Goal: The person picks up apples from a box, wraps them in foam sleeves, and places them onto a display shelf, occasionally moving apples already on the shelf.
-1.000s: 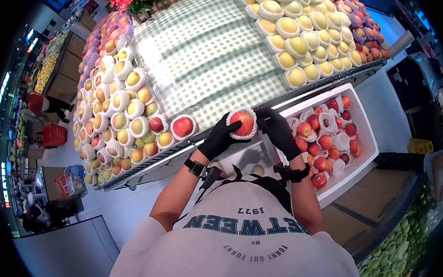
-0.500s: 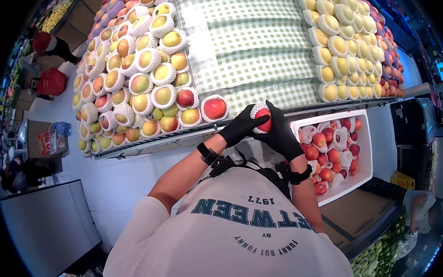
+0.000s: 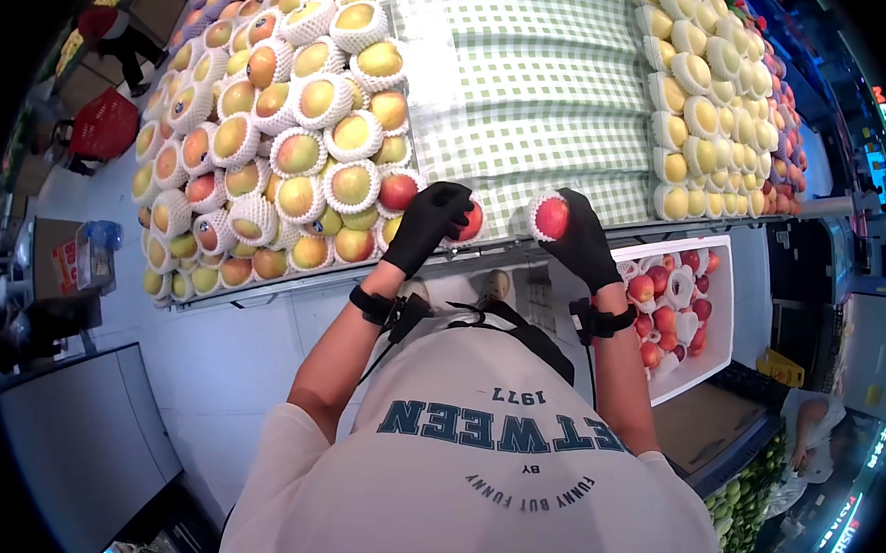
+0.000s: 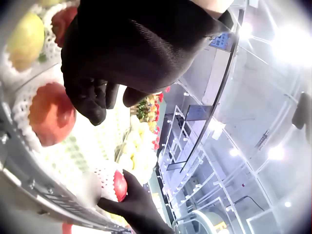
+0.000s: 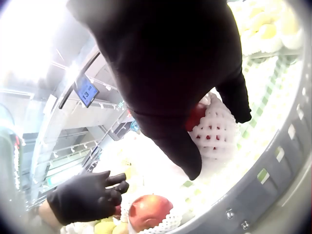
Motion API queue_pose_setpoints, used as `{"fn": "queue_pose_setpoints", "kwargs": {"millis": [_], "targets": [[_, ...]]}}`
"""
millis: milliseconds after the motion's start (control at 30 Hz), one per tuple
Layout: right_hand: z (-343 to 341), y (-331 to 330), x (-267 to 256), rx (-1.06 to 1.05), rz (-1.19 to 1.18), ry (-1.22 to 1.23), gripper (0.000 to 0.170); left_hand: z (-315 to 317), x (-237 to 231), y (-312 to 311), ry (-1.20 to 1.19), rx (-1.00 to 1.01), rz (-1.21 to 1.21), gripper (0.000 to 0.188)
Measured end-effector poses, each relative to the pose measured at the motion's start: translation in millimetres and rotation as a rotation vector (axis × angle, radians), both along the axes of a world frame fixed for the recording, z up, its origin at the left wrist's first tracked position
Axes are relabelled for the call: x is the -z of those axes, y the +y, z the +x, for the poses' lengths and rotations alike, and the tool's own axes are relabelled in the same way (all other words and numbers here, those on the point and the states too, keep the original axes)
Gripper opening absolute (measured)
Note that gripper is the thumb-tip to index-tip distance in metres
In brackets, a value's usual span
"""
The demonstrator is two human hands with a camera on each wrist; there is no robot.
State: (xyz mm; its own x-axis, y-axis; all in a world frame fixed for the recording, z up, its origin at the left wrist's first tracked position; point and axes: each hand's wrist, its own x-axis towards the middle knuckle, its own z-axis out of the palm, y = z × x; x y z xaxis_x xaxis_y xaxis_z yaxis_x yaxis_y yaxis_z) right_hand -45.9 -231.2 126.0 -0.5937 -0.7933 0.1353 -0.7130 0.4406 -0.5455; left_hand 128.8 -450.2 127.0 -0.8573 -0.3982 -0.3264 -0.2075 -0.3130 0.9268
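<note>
Both hands wear black gloves. My right hand grips a red apple in a white foam net just above the front edge of the checked cloth. In the right wrist view, its fingers and thumb lie around the netted apple. Loosely bent and holding nothing, the fingers of my left hand are over another red apple at the cloth's front left corner, partly hiding it. That apple sits in its own net in the left wrist view; whether the hand touches it is unclear.
Netted yellow-red apples are piled left of the cloth, with pale yellow fruit on its right. A metal rail edges the display. Below right stands a white box of red apples and loose nets.
The hands have separated: the left let go of the netted apple and moved left to the corner apple, while the right keeps hold. The head view has shifted toward the left fruit pile.
</note>
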Motion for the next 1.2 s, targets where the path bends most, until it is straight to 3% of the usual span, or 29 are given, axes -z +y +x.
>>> {"fn": "queue_pose_setpoints", "kwargs": {"millis": [133,300,467,567,667,700,800,833,933,967,1067,1200], "targets": [[-5,-37,22,-0.180,-0.062,-0.062,0.068,4,17,-10,0.017,-0.135,-0.041,0.026],[-13,-67,35,-0.310,0.051,-0.085,0.070,3,22,-12,0.007,-0.112,-0.076,0.025],[-20,-68,47,-0.353,0.173,-0.110,0.074,9,14,-10,-0.031,-0.152,-0.097,0.022],[-20,-67,38,-0.329,0.215,-0.091,0.075,11,37,-11,0.076,-0.157,-0.175,0.027],[-20,-64,39,-0.316,0.255,-0.108,0.076,8,17,-4,0.080,-0.067,-0.538,0.041],[-21,-63,42,-0.317,0.263,-0.117,0.077,7,16,-3,0.102,-0.004,-0.511,0.052],[-24,-61,44,-0.419,0.193,-0.283,0.079,-4,29,6,0.211,0.042,-0.795,0.055],[-23,-61,42,-0.397,0.213,-0.305,0.080,-7,33,6,0.246,0.057,-0.897,0.052],[-20,-62,42,-0.354,0.236,-0.329,0.085,-9,33,4,0.150,0.206,-0.837,0.047],[-19,-61,47,-0.355,0.221,-0.309,0.087,-11,42,3,0.172,0.241,-0.927,0.042],[-16,-60,56,-0.282,0.166,-0.362,0.091,-7,44,6,0.151,0.208,-0.960,0.040],[-19,-43,63,-0.141,0.061,-0.529,0.095,-6,44,0,0.114,0.156,-0.766,0.039]]}}
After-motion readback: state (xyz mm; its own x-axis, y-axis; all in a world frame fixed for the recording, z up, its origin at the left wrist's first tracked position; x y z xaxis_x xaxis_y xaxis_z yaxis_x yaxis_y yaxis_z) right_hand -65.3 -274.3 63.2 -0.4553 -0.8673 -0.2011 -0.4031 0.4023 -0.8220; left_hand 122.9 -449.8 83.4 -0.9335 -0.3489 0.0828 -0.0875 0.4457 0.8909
